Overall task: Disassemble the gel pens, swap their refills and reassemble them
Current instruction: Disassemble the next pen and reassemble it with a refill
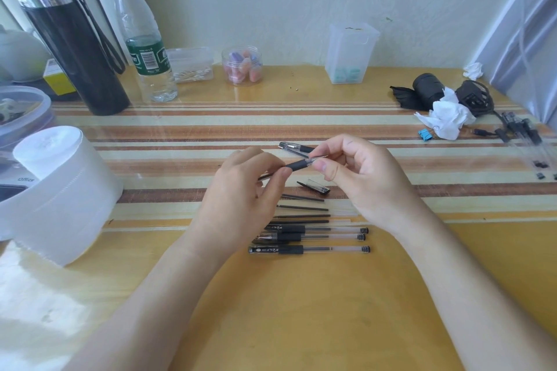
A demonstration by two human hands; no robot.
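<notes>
head view, held pen: gel pen lifted off the bench, roughly level, bridging both hands above the striped mat.
left hand: thumb and forefinger pinched on the black grip end; other fingers loosely curled beneath.
right hand: fingertips pinched round the clear barrel just beside the grip; remaining fingers curled in.
why held so: one hand per half, probably to twist grip against barrel at the joint; unscrewing or screwing back, cannot tell.
loose cap: flat on the bench just below the held pen, likely set aside to free the tip.
second pen: capped, lying just behind the held one, far end hidden by right fingers.
loose refills: several thin dark ones side by side, parallel, nearer than the cap; seemingly laid out for the swap.
whole pens: three in a row nearest the body, end plugs to the right.
around: white tub near the left forearm; flask, water bottle, jar and clear box along the wall; crumpled tissue and more pens far right.
in the way: nothing between the hands; refills right under the wrists, easily rolled by a lowered wrist.
</notes>
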